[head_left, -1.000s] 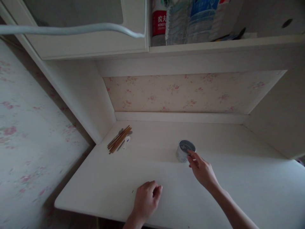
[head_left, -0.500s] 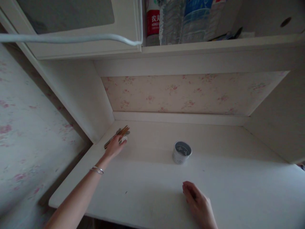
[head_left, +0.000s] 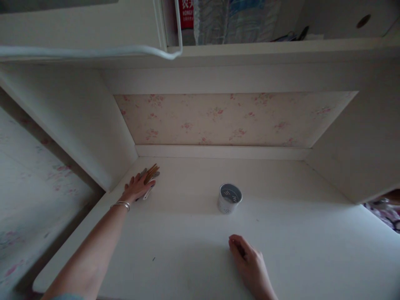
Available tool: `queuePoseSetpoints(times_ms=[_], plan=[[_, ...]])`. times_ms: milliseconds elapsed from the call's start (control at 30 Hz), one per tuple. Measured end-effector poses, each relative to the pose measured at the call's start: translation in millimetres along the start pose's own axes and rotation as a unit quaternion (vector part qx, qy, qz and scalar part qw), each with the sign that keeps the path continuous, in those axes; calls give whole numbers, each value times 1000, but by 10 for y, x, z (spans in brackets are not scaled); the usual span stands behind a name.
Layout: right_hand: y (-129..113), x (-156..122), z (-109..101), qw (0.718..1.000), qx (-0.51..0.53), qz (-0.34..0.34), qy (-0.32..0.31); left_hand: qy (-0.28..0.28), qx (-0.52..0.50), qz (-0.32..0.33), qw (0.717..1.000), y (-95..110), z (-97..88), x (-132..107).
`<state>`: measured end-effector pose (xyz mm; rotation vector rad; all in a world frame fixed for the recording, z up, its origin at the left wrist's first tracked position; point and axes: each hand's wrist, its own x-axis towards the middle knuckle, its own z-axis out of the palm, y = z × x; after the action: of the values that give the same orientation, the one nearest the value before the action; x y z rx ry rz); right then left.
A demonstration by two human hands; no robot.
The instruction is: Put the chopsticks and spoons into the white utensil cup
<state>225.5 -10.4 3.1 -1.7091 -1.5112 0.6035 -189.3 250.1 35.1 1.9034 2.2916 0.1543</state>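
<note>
At the far left of the white desktop, my left hand (head_left: 137, 186) lies with its fingers spread over a bundle of wooden chopsticks (head_left: 152, 172) and some spoons (head_left: 156, 174). A pale handle (head_left: 148, 193) sticks out beneath the thumb side; the palm hides the rest of the bundle. Near the desk's front, my right hand (head_left: 250, 262) rests loosely curled, thumb against the fingers, with nothing visible in it. Beyond that hand a grey-white metal utensil holder (head_left: 229, 199) stands upright, small holes in its base and side, and neither hand touches it.
The white desktop (head_left: 190, 233) runs between side panels. Overhead is a shelf (head_left: 250, 49) with plastic bottles (head_left: 212, 23), and a white cable (head_left: 93, 51) crosses in front at upper left. A small dark speck (head_left: 153, 258) lies on the desk.
My left hand has gone from a closer bend around the chopsticks and spoons to spread fingers on them. The right hand keeps its curl. The whole view has shifted a little.
</note>
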Motion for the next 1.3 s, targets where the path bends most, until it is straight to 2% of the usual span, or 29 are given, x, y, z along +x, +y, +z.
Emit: queuePoseSetpoints(times_ms=[233, 467, 600, 700, 867, 1000, 1133, 1300], plan=[[38, 24, 29, 1000, -5, 5, -14, -30, 11, 30, 999, 112, 44, -81], [37, 28, 41, 1000, -20, 3, -13, -30, 12, 66, 997, 397, 140, -328], [21, 26, 33, 999, -32, -1, -14, -31, 13, 90, 995, 619, 227, -604], [28, 17, 33, 999, -40, -3, -21, -28, 10, 101, 994, 834, 322, -899], [33, 0, 35, 998, -54, -4, -37, 23, -2, 98, 995, 1280, 437, -1491], [10, -16, 25, 997, -61, -18, -43, 42, -13, 126, 991, 1575, 486, -1873], [-15, -34, 16, 996, -69, -35, -40, 59, -25, 144, 987, 1775, 548, -2107], [-36, -47, 10, 994, -85, -48, -46, 71, -36, 150, 985, 1927, 575, -2240]])
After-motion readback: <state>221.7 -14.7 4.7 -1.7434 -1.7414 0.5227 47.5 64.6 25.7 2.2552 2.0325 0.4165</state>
